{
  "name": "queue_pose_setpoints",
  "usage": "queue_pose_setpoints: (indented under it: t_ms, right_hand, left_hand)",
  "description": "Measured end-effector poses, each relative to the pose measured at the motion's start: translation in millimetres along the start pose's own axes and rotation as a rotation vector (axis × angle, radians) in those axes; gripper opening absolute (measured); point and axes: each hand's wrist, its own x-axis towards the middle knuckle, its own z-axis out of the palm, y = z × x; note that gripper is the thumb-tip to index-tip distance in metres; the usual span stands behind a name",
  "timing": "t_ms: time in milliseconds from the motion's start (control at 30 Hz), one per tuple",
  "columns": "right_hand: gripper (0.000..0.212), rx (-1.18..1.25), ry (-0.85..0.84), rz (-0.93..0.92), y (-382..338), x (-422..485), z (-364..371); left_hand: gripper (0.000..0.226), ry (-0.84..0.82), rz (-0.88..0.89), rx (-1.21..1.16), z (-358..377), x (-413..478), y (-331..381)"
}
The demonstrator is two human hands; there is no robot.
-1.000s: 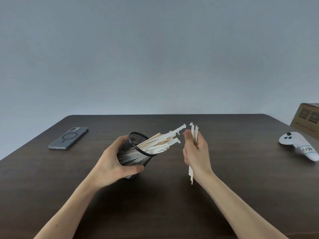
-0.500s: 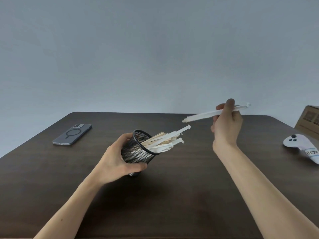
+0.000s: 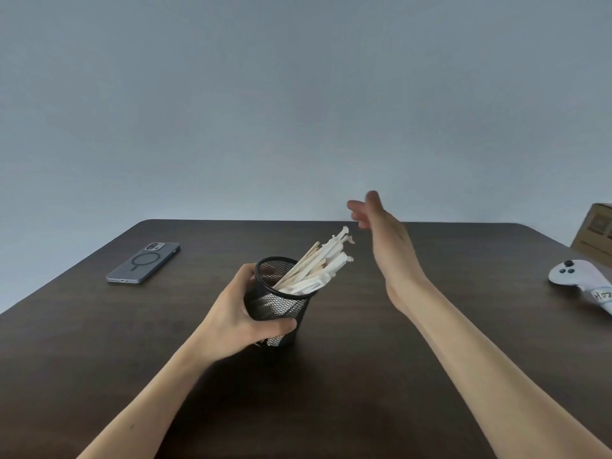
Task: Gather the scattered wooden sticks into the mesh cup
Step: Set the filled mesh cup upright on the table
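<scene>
Left hand (image 3: 238, 313) grips tilted mesh cup (image 3: 278, 304) holding sticks (image 3: 318, 265); right hand (image 3: 385, 241) open, empty. Gathering seemingly complete; next: stand cup upright on table (image 3: 331, 392).

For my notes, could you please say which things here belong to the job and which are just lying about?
Job: black wire-mesh cup, pale wooden sticks in it, left hand gripping it, open right hand.
Lying about: grey smartphone, white handheld controller, cardboard box.

Far right of the mesh cup (image 3: 281, 306), the frame edge crops a cardboard box (image 3: 596, 233) and white controller (image 3: 576, 276); the right hand (image 3: 387, 246) has blurred fingertips (image 3: 372, 197).
</scene>
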Motion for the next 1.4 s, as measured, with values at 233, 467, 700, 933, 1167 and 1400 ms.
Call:
queue_pose_setpoints:
  t_ms: [233,467,700,933,1167,1400]
  right_hand:
    - [0.063,-0.161,-0.282,-0.022,72.9,-40.1,-10.2]
    - [0.066,-0.148,-0.300,-0.096,99.1,-47.6,-2.5]
    - [0.062,-0.004,0.052,-0.273,85.6,-40.2,-9.8]
    - [0.081,-0.242,-0.056,-0.507,77.9,-39.0,-3.5]
    - [0.086,-0.253,-0.110,-0.478,79.9,-38.8,-5.5]
    - [0.088,-0.181,-0.180,-0.180,99.7,-37.6,-11.4]
  left_hand:
    - [0.090,-0.073,-0.045,-0.044,22.4,2.9,-0.8]
    - [0.090,-0.120,-0.026,0.013,43.6,6.0,5.9]
    - [0.081,-0.034,-0.008,0.058,40.7,10.3,0.6]
    - [0.081,-0.036,-0.030,0.071,40.0,10.5,0.7]
    - [0.068,-0.049,-0.048,0.085,37.9,10.5,3.9]
    - [0.066,-0.081,-0.017,0.090,30.8,8.6,1.3]
